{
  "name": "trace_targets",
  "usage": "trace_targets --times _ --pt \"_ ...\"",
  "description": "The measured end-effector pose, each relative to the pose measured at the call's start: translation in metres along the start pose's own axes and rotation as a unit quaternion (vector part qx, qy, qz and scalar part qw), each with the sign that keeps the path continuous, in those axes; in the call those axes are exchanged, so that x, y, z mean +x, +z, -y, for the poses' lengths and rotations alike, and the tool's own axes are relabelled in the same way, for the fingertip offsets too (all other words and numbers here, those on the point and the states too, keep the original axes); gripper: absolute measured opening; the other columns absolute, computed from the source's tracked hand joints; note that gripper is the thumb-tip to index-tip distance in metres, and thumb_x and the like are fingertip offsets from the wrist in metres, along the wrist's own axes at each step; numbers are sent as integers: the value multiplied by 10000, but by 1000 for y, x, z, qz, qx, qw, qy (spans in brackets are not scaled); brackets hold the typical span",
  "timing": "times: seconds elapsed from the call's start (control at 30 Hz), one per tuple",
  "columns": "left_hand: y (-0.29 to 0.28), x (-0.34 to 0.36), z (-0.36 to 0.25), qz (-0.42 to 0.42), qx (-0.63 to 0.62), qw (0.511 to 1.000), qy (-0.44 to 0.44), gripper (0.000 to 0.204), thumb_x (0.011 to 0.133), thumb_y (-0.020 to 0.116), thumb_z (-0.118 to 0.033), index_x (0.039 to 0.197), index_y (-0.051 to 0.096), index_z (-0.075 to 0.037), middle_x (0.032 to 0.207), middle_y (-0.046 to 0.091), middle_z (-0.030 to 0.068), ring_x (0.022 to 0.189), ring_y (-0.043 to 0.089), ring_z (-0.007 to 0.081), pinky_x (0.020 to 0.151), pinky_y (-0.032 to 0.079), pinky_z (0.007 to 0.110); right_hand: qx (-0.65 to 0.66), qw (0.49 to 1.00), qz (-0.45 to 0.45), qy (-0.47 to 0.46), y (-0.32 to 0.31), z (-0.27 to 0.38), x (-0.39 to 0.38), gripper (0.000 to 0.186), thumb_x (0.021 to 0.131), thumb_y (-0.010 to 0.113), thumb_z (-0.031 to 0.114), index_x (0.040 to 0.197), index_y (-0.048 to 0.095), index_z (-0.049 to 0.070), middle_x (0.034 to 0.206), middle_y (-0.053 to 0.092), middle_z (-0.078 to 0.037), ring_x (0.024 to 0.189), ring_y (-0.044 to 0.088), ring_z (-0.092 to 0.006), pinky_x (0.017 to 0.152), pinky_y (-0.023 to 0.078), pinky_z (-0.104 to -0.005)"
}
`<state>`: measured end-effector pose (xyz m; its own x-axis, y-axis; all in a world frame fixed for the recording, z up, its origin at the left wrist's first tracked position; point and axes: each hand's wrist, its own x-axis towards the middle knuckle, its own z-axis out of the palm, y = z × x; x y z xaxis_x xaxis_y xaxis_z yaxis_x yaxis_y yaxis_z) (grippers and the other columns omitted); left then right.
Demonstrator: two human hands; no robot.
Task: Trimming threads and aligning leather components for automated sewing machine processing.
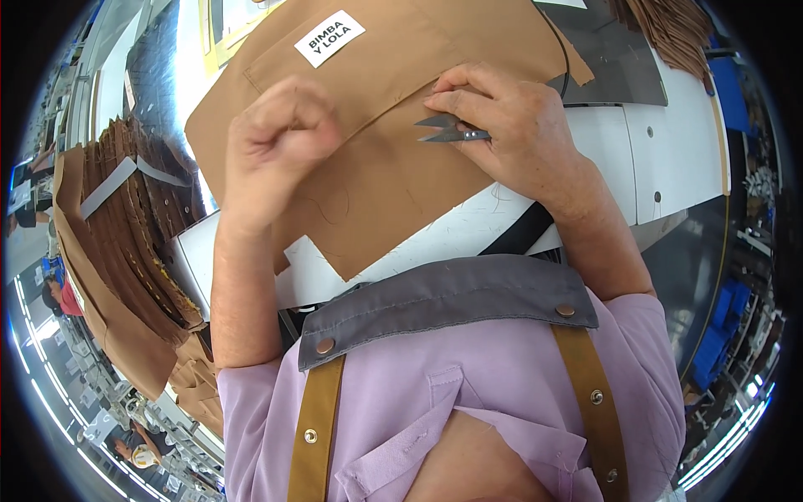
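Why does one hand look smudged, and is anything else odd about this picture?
Head view: the left hand is blurred, probably by motion, while the right hand and metal snips look sharper; head view, upper left: glare on a shiny surface; head view, rim: fisheye distortion, with black corners.

Left hand (284,130): curled into a fist — blurred
Right hand (523,125): fingers bent, two tips drawn close together
Forearms (246,293): bare — the right slanting inward

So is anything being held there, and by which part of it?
The right hand holds small snips by the handle end. Whether the blurred left hand holds anything cannot be told.
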<state>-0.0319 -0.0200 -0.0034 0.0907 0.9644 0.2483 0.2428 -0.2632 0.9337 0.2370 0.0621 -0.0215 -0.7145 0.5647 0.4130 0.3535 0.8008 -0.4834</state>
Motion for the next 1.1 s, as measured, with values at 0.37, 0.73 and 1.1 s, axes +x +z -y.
trace_targets --times 0.37,0.73,1.1 --pt "51 29 -7 -29 283 957 -50 118 849 808 -97 867 728 -13 847 653 52 705 613 206 636 488 330 -65 996 -52 33 -12 -21 2 250 805 801 150 1053 775 140 1133 744 41 872 730 -199 719 580 -327" --pt "45 27 -29 -1 204 978 -53 224 810 865 -166 819 698 -17 780 634 37 651 587 128 583 475 277 -50 994 -50 81 -26 -25 1 219 802 746 72 1017 781 102 1009 757 -1 846 719 -229 726 573 -357" --pt "75 64 0 -3 307 952 18 88 857 788 -57 913 734 -15 851 662 59 753 654 189 688 539 333 -62 995 -9 79 -36 -34 -1 302 846 723 52 1135 773 124 1152 727 -3 929 712 -230 787 573 -341"
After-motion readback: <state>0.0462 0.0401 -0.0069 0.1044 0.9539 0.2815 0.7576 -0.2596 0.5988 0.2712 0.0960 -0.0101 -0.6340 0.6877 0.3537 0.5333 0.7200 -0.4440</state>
